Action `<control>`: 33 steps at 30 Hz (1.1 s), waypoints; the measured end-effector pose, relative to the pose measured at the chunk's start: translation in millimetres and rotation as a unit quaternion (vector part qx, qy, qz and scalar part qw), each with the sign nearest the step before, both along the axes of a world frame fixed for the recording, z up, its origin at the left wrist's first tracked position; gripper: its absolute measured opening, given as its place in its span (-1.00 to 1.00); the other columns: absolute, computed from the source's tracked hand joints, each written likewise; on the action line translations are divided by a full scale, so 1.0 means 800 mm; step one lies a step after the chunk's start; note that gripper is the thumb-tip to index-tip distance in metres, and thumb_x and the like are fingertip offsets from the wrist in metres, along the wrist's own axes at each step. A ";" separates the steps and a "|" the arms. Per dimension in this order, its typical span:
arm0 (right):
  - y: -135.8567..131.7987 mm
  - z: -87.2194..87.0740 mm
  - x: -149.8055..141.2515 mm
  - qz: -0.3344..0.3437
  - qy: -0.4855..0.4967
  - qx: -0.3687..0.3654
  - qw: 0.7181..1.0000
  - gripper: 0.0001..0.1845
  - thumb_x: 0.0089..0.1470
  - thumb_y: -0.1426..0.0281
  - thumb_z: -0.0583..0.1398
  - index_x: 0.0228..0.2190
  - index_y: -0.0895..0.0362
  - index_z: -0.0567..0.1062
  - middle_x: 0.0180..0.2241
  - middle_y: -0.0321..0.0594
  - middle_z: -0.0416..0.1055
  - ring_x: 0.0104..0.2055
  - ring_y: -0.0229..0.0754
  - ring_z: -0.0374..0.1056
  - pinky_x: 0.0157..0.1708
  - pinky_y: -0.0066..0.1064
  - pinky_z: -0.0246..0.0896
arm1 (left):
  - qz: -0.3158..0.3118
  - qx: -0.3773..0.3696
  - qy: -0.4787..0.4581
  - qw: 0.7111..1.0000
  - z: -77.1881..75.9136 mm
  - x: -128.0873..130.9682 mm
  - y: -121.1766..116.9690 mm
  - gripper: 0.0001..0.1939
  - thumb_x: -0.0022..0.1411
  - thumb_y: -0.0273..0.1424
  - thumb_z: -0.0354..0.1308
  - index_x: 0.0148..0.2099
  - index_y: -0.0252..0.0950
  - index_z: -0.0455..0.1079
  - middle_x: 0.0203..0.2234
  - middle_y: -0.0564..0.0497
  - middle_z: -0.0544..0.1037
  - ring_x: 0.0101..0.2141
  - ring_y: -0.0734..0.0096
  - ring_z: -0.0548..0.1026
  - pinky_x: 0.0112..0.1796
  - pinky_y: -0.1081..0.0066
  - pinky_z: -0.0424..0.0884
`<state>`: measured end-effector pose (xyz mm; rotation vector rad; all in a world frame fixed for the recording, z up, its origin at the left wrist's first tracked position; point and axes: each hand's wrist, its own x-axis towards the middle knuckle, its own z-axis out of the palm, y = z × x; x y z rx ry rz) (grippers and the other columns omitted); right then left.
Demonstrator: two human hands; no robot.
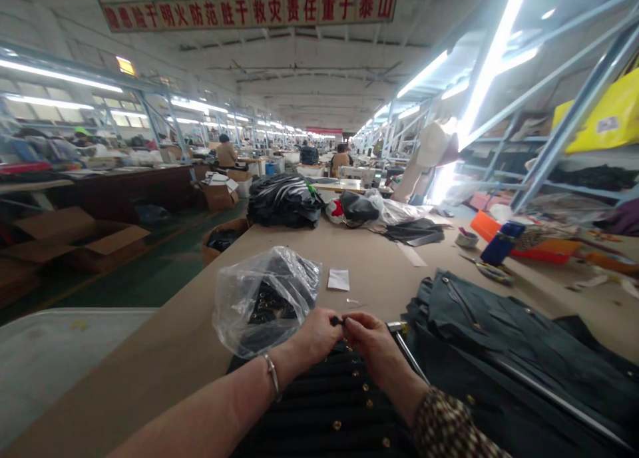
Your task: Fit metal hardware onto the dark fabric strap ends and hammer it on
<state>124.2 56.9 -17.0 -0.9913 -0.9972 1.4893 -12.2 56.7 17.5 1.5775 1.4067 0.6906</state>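
Note:
My left hand (322, 331) and my right hand (367, 335) meet over the table, fingers closed in a pinch. Between their fingertips is a small black piece (337, 321), mostly covered, so its kind is unclear. Below them lies black fabric (319, 405) with rows of gold-coloured eyelets. Beside my left hand, a clear plastic bag (234, 298) holds black pieces with similar eyelets. To the right of my right hand rests a dark garment (479, 318) with zips, and a metal rod (410, 358) runs close by my wrist.
On the brown table (200, 351) lie a small white paper (339, 279), scissors (492, 271) and an orange tray (549, 251). A stack of dark fabric (284, 202) stands at the far edge. Cardboard boxes (74, 238) sit on the floor at left. People work farther back.

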 end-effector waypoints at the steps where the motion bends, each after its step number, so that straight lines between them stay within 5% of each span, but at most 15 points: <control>1: -0.002 0.005 0.003 -0.003 -0.025 0.020 0.999 -0.66 -0.26 0.21 0.37 -0.49 0.19 0.48 -0.56 -0.31 0.41 -0.54 -0.33 0.29 -0.53 -0.50 0.21 | 0.004 -0.011 -0.014 1.000 0.001 0.000 -0.002 -0.68 0.04 -0.18 0.14 -0.39 -0.39 0.44 -0.75 0.18 0.28 -0.68 0.58 0.18 -0.62 0.52 0.06; 7: -0.002 0.022 0.030 0.015 -0.200 0.144 0.969 -0.79 0.08 0.20 0.13 -0.34 0.08 0.30 -0.40 -0.31 0.45 -0.56 -0.28 0.36 -0.53 -0.41 0.32 | 0.026 -0.105 -0.088 0.990 0.012 0.000 -0.015 -0.75 0.06 -0.19 0.16 -0.39 -0.29 0.30 -0.74 0.22 0.23 -0.72 0.60 0.18 -0.68 0.55 0.00; 9: -0.002 0.021 0.038 0.024 -0.323 0.232 0.917 -0.91 0.11 0.35 0.11 -0.35 0.09 0.37 -0.46 -0.32 0.43 -0.50 -0.29 0.36 -0.44 -0.43 0.30 | 0.013 -0.145 -0.118 0.982 0.014 0.002 -0.017 -0.69 0.06 -0.13 0.17 -0.38 -0.27 0.27 -0.69 0.22 0.25 -0.70 0.62 0.21 -0.68 0.57 0.04; 12: -0.004 0.015 0.044 0.036 -0.445 0.350 0.823 -0.84 0.11 0.47 0.10 -0.40 0.11 0.49 -0.44 -0.25 0.44 -0.39 -0.26 0.35 -0.33 -0.44 0.25 | -0.016 -0.194 -0.148 0.970 0.017 0.003 -0.018 -0.60 0.05 -0.03 0.16 -0.38 -0.28 0.23 -0.64 0.21 0.24 -0.68 0.65 0.21 -0.66 0.58 0.07; 14: -0.007 0.011 0.045 0.039 -0.458 0.385 0.800 -0.79 0.15 0.46 0.08 -0.39 0.10 0.53 -0.36 -0.20 0.45 -0.33 -0.25 0.35 -0.30 -0.44 0.24 | -0.029 -0.214 -0.145 0.966 0.018 0.003 -0.018 -0.58 0.05 -0.01 0.16 -0.39 -0.29 0.22 -0.63 0.20 0.24 -0.68 0.67 0.20 -0.67 0.58 0.07; 18: -0.015 0.006 0.045 0.059 -0.443 0.366 0.816 -0.73 0.16 0.45 0.07 -0.27 0.07 0.57 -0.24 -0.16 0.47 -0.23 -0.22 0.38 -0.21 -0.42 0.26 | -0.043 -0.221 -0.089 0.970 0.015 0.000 -0.014 -0.71 0.16 -0.16 0.09 -0.35 -0.31 0.27 -0.62 0.18 0.27 -0.67 0.66 0.23 -0.66 0.59 0.07; 22: -0.017 0.003 0.047 0.104 -0.481 0.257 0.832 -0.78 0.06 0.44 0.16 -0.28 0.10 0.60 -0.32 -0.19 0.53 -0.32 -0.21 0.40 -0.27 -0.43 0.26 | -0.051 -0.184 0.030 0.981 0.006 0.001 -0.007 -0.84 0.12 -0.31 0.10 -0.36 -0.33 0.34 -0.69 0.18 0.27 -0.71 0.61 0.22 -0.68 0.55 0.03; 26: -0.010 -0.004 0.050 0.148 -0.514 0.175 0.827 -0.76 0.08 0.42 0.12 -0.35 0.15 0.61 -0.44 -0.23 0.54 -0.39 -0.22 0.40 -0.34 -0.47 0.22 | -0.069 -0.122 0.160 0.977 0.001 0.009 0.000 -0.90 0.01 -0.40 0.16 -0.44 -0.36 0.40 -0.77 0.18 0.24 -0.72 0.59 0.19 -0.66 0.52 0.06; 33: 0.003 -0.023 0.056 0.156 -0.541 0.159 0.811 -0.78 -0.09 0.56 0.15 -0.44 0.17 0.60 -0.50 -0.26 0.52 -0.44 -0.26 0.37 -0.39 -0.51 0.18 | -0.114 -0.086 0.265 0.954 0.002 0.018 0.003 -0.86 0.03 -0.40 0.14 -0.39 -0.39 0.46 -0.74 0.13 0.31 -0.71 0.56 0.24 -0.62 0.51 0.14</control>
